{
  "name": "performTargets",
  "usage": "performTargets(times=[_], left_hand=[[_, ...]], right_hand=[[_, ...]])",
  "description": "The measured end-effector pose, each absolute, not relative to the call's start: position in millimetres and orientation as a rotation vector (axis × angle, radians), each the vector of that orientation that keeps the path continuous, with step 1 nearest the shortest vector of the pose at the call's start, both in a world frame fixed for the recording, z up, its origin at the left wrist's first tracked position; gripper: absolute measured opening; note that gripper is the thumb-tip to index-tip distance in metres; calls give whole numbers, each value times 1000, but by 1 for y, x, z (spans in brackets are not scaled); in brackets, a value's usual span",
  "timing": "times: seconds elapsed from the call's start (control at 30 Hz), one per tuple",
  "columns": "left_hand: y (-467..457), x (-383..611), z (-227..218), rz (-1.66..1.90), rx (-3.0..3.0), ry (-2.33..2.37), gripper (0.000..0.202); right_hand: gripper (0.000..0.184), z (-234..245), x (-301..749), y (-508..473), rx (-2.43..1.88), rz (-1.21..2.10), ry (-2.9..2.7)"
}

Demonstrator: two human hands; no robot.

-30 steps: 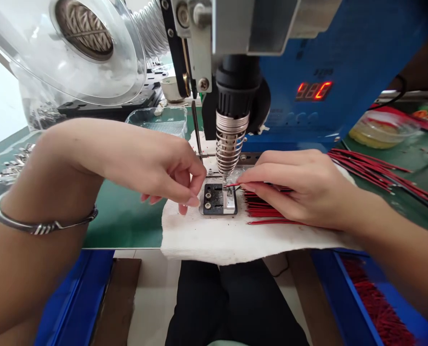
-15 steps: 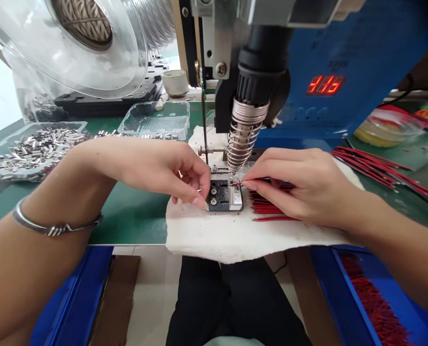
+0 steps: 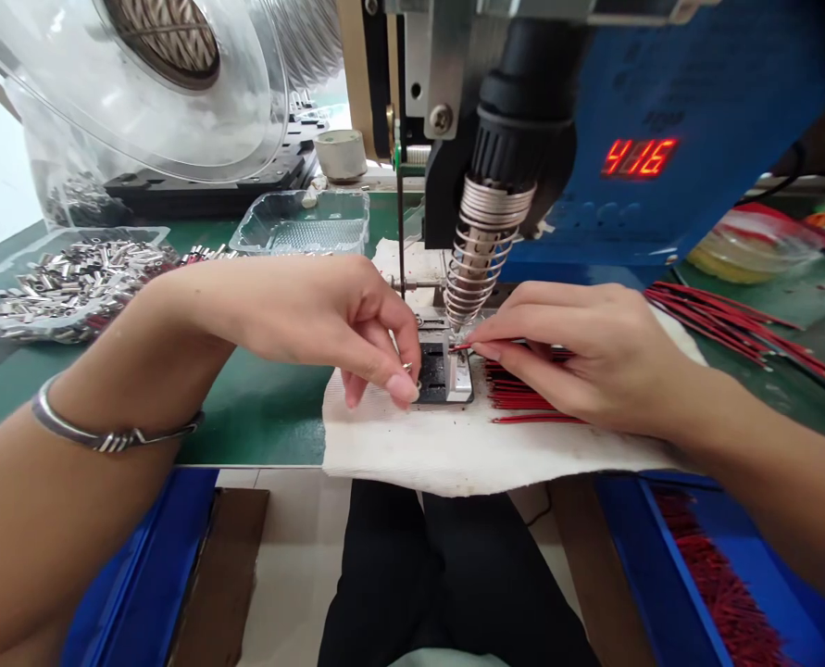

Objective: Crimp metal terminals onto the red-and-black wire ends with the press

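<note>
Over the last half-second the left hand [image 3: 315,320] has slid its fingertips from the left edge of the fixture block [image 3: 446,378] onto the block's left half, so the small metal piece [image 3: 407,368] it carries now sits over the fixture, just across from the wire end. The right hand [image 3: 585,357] has barely shifted on the block's right side. The left thumb and forefinger are closed in a tight pinch on that metal piece, which is mostly hidden by the fingertips. The right hand's thumb and forefinger are likewise pinched shut on one red wire [image 3: 462,346], its bared tip at the block's upper right corner, directly beneath the spring-guarded hot tip [image 3: 478,269] – and the other fingers rest on the bundle of red wires [image 3: 523,396] to the right of the block, on the white cloth [image 3: 454,449] under it
</note>
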State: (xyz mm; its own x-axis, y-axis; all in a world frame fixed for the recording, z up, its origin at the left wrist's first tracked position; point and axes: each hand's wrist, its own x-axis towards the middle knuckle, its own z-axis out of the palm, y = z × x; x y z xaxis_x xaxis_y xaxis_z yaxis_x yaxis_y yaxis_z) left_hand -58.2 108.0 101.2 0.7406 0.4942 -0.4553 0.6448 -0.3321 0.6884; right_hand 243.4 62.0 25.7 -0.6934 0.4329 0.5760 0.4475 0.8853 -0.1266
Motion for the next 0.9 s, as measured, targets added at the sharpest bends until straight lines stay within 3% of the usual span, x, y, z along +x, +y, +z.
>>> performTargets(times=[0.2, 0.43, 0.67, 0.9], left_hand=[[109, -57, 97, -177, 1960, 772, 30], [114, -58, 91, -38, 1967, 737, 26], [110, -50, 88, 9, 1979, 692, 54], [104, -47, 91, -71, 1998, 741, 56]], right_hand=[[24, 26, 241, 61, -613, -84, -2409], [21, 26, 241, 60, -584, -68, -2412], [22, 27, 241, 60, -595, -62, -2416], [22, 28, 240, 59, -661, -10, -2407]])
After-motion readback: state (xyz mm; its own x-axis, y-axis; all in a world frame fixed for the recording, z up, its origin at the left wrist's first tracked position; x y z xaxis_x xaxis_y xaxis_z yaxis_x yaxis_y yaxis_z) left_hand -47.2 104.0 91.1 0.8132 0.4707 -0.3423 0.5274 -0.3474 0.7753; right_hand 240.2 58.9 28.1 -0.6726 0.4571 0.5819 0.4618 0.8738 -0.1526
